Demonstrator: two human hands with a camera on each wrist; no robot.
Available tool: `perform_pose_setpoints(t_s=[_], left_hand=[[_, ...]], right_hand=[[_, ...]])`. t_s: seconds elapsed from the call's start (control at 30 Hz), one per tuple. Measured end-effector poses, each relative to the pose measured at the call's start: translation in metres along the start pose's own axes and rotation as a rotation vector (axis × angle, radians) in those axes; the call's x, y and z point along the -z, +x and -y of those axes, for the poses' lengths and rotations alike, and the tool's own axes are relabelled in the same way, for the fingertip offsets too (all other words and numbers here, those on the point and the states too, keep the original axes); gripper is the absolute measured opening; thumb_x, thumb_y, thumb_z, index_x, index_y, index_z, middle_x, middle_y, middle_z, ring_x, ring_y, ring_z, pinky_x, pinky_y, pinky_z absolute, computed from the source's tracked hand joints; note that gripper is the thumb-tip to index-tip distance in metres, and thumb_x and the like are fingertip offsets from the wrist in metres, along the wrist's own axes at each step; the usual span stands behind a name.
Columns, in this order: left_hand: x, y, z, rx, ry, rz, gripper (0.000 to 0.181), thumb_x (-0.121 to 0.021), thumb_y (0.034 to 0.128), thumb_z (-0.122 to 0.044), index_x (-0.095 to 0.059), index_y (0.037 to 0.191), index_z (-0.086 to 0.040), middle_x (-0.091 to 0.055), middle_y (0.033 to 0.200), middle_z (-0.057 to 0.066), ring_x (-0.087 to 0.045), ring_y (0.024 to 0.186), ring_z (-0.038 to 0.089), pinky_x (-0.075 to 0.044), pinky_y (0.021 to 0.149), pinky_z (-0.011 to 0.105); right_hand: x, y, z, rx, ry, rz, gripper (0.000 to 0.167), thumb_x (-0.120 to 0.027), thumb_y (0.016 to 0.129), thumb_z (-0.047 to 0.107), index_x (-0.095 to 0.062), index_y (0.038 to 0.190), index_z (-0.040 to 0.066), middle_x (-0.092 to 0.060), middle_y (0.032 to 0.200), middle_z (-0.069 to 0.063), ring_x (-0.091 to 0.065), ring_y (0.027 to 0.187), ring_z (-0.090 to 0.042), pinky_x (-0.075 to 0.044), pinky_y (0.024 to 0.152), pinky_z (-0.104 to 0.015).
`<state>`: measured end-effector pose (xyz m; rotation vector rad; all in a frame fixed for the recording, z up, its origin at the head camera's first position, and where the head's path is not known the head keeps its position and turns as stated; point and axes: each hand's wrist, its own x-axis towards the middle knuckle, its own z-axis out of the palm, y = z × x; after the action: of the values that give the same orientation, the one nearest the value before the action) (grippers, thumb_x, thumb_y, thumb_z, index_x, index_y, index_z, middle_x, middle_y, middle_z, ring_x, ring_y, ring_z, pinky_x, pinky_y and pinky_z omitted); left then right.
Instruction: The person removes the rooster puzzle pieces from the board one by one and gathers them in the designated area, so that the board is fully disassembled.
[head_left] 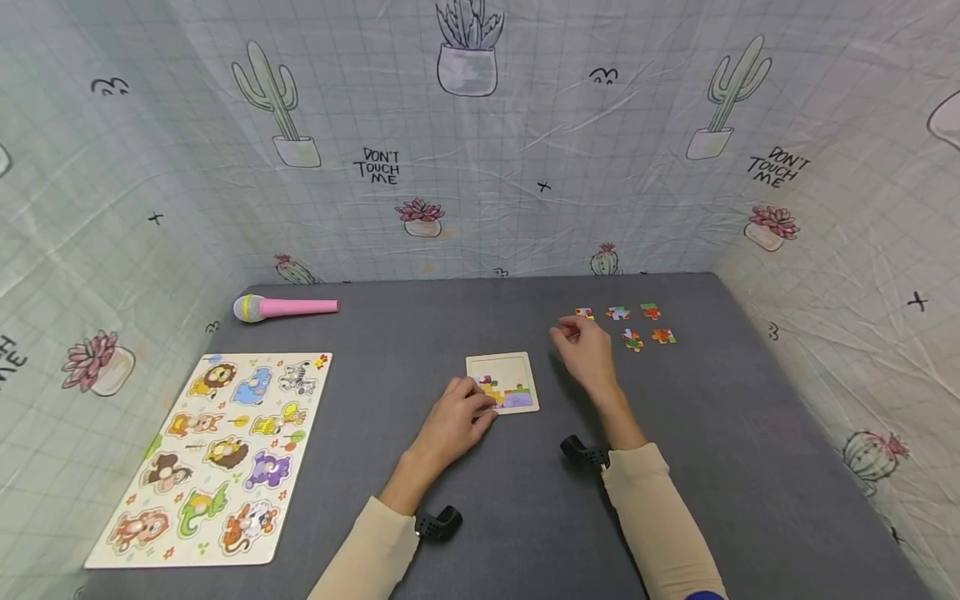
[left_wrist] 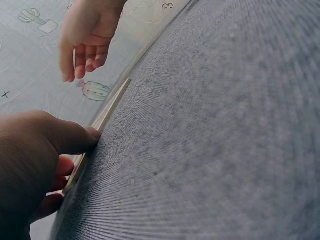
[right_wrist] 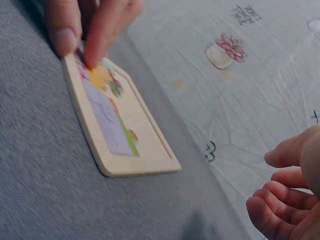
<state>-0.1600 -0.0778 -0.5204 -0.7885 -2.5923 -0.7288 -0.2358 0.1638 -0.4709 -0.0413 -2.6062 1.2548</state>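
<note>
A small wooden puzzle tray (head_left: 501, 361) lies on the dark table, its near part filled with joined colourful pieces (head_left: 516, 398). My left hand (head_left: 452, 421) holds the tray's left near corner; in the left wrist view the thumb of the left hand (left_wrist: 40, 145) presses its edge. My right hand (head_left: 588, 354) is in the air between the tray and the loose puzzle pieces (head_left: 632, 339), its fingers loosely bent. The right wrist view shows the right hand (right_wrist: 295, 190) with nothing visible in its fingers, to the side of the tray (right_wrist: 137, 170).
On the left lies a large animal puzzle board (head_left: 247, 442), with a pink toy microphone (head_left: 300, 307) behind it. Several loose pieces lie at the back right, near the patterned cloth wall (head_left: 495, 183). Black cameras are strapped to both wrists.
</note>
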Motion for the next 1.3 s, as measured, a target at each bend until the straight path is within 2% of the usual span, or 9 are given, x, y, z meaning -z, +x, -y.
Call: perform_pose_setpoints(t_s=[0.17, 0.37, 0.47, 0.73, 0.97, 1.17, 1.3], left_hand=[[-0.001, 0.0, 0.001, 0.0, 0.009, 0.0, 0.015, -0.078, 0.0881, -0.021, -0.079, 0.099, -0.011, -0.06, 0.094, 0.001, -0.049, 0.085, 0.016, -0.049, 0.075, 0.03], [-0.002, 0.001, 0.006, -0.039, -0.001, -0.03, 0.014, -0.08, 0.0858, -0.021, -0.08, 0.096, -0.012, -0.061, 0.092, 0.0, -0.05, 0.084, 0.015, -0.049, 0.074, 0.029], [0.0, 0.001, 0.009, -0.05, -0.023, -0.023, 0.012, -0.081, 0.0844, -0.019, -0.08, 0.094, -0.012, -0.063, 0.092, -0.001, -0.052, 0.086, 0.015, -0.051, 0.074, 0.029], [0.005, -0.001, 0.015, -0.06, -0.029, -0.003, 0.01, -0.082, 0.0832, -0.018, -0.079, 0.09, -0.013, -0.065, 0.094, -0.003, -0.055, 0.089, 0.014, -0.052, 0.077, 0.029], [0.007, -0.004, 0.016, -0.092, -0.006, -0.036, 0.011, -0.084, 0.0812, -0.019, -0.079, 0.087, -0.011, -0.064, 0.092, -0.002, -0.054, 0.086, 0.015, -0.052, 0.074, 0.029], [0.005, -0.003, 0.017, -0.116, 0.01, -0.056, 0.011, -0.085, 0.0805, -0.019, -0.08, 0.086, -0.011, -0.065, 0.088, -0.003, -0.054, 0.082, 0.013, -0.051, 0.072, 0.027], [0.004, -0.002, 0.017, -0.11, 0.016, -0.044, 0.01, -0.084, 0.0816, -0.019, -0.08, 0.086, -0.011, -0.066, 0.086, -0.004, -0.054, 0.081, 0.012, -0.05, 0.071, 0.026]], right_hand=[[-0.012, -0.006, 0.009, 0.057, -0.01, 0.039, 0.032, -0.067, 0.094, 0.022, -0.07, 0.116, -0.002, -0.068, 0.095, -0.015, -0.064, 0.081, -0.026, -0.05, 0.072, -0.034], [-0.025, -0.014, 0.019, 0.105, -0.032, 0.107, 0.031, -0.068, 0.094, 0.021, -0.07, 0.116, 0.0, -0.067, 0.095, -0.014, -0.064, 0.082, -0.025, -0.053, 0.075, -0.039], [-0.029, -0.018, 0.022, 0.118, -0.029, 0.13, 0.03, -0.069, 0.093, 0.02, -0.07, 0.115, 0.0, -0.067, 0.095, -0.013, -0.064, 0.082, -0.025, -0.054, 0.076, -0.04], [-0.045, -0.027, 0.028, 0.163, -0.061, 0.241, 0.029, -0.069, 0.093, 0.019, -0.071, 0.116, 0.001, -0.065, 0.092, -0.009, -0.061, 0.078, -0.019, -0.051, 0.071, -0.033], [-0.058, -0.034, 0.029, 0.212, -0.112, 0.354, 0.025, -0.071, 0.093, 0.016, -0.073, 0.114, 0.004, -0.065, 0.09, -0.006, -0.061, 0.079, -0.016, -0.052, 0.072, -0.03], [-0.063, -0.036, 0.027, 0.277, -0.183, 0.392, 0.025, -0.073, 0.091, 0.017, -0.075, 0.113, 0.005, -0.062, 0.085, -0.004, -0.053, 0.074, -0.014, -0.046, 0.069, -0.029], [-0.063, -0.038, 0.026, 0.295, -0.203, 0.403, 0.023, -0.073, 0.091, 0.019, -0.076, 0.111, 0.007, -0.063, 0.089, -0.005, -0.054, 0.079, -0.017, -0.045, 0.071, -0.032]])
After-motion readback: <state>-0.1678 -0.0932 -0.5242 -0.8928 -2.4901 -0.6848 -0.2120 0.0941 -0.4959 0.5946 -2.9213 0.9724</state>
